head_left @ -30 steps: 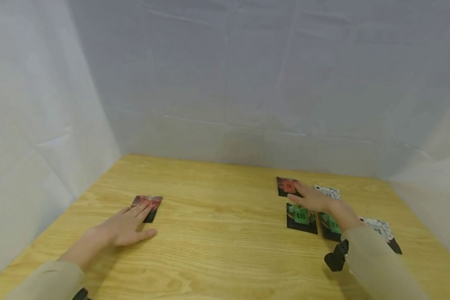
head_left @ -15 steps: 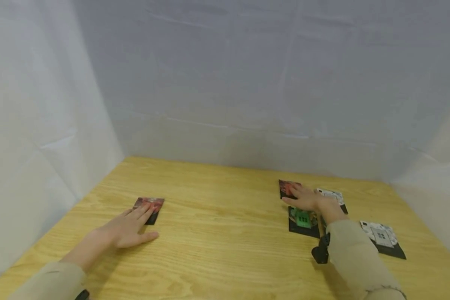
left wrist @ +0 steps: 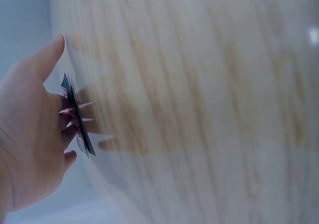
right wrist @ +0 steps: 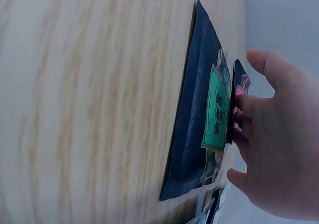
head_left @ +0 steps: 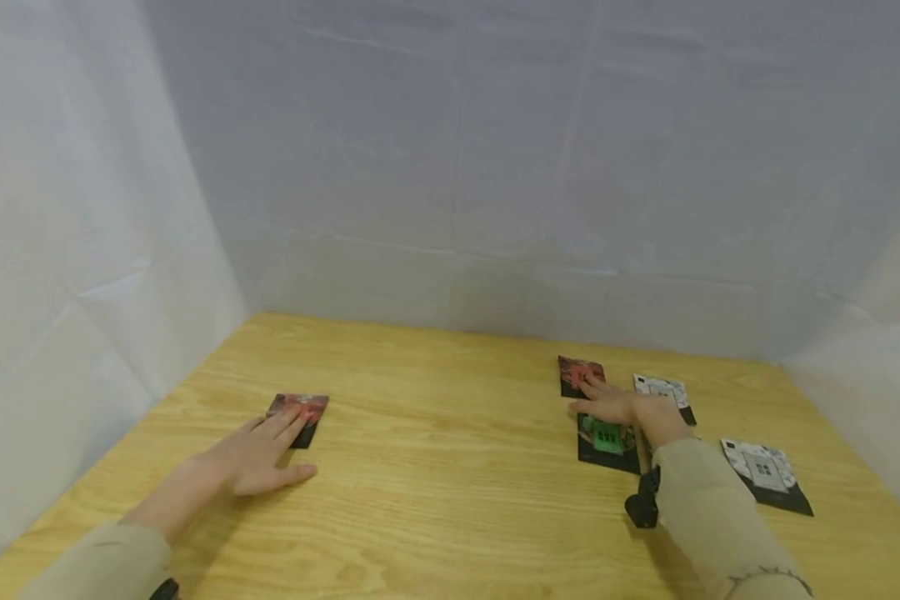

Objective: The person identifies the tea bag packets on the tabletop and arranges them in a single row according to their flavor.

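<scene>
Hands [head_left: 255, 457] on red-and-black packets [head_left: 313, 407] (one each), green packet [head_left: 607, 440], two white packets [head_left: 765, 473], wooden table [head_left: 435, 467]

The left sleeve [head_left: 97, 562] is showing a plain beige fabric with a soft crease near its wrist end; a small black piece [head_left: 165, 590] is jutting out beside it, partly cut off. The right sleeve [head_left: 720, 508] is matching in beige and is bearing a dark, stitch-like line [head_left: 767, 572] across it. A chunky black device [head_left: 643, 502] with a rounded lower lobe is projecting at its wrist end.

Left fingers [head_left: 279, 423] and right fingers [head_left: 598, 390] outstretched
</scene>
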Motion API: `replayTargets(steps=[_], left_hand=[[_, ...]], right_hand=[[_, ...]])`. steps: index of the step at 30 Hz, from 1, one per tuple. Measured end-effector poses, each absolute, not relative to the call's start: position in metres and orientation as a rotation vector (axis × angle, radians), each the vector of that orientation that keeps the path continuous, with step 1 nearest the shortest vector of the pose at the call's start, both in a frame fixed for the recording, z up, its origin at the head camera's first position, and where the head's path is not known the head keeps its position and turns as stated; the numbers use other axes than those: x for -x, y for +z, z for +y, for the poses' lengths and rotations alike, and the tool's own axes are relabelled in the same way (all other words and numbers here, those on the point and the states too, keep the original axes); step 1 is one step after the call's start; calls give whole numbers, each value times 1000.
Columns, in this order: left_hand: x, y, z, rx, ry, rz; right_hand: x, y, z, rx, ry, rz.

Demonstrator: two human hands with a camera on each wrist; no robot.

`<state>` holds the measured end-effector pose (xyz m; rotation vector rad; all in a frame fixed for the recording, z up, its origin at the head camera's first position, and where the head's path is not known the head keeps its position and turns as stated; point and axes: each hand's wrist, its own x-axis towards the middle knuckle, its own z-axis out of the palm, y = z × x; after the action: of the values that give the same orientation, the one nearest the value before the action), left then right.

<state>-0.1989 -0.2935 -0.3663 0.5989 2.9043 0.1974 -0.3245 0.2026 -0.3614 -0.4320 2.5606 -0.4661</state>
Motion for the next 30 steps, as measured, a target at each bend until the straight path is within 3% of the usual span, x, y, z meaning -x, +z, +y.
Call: replayTargets(steps=[30], left_hand=[[204, -363, -290, -604, 243, 2880]], right_hand=[[301, -352, 164, 591, -473, 2473]])
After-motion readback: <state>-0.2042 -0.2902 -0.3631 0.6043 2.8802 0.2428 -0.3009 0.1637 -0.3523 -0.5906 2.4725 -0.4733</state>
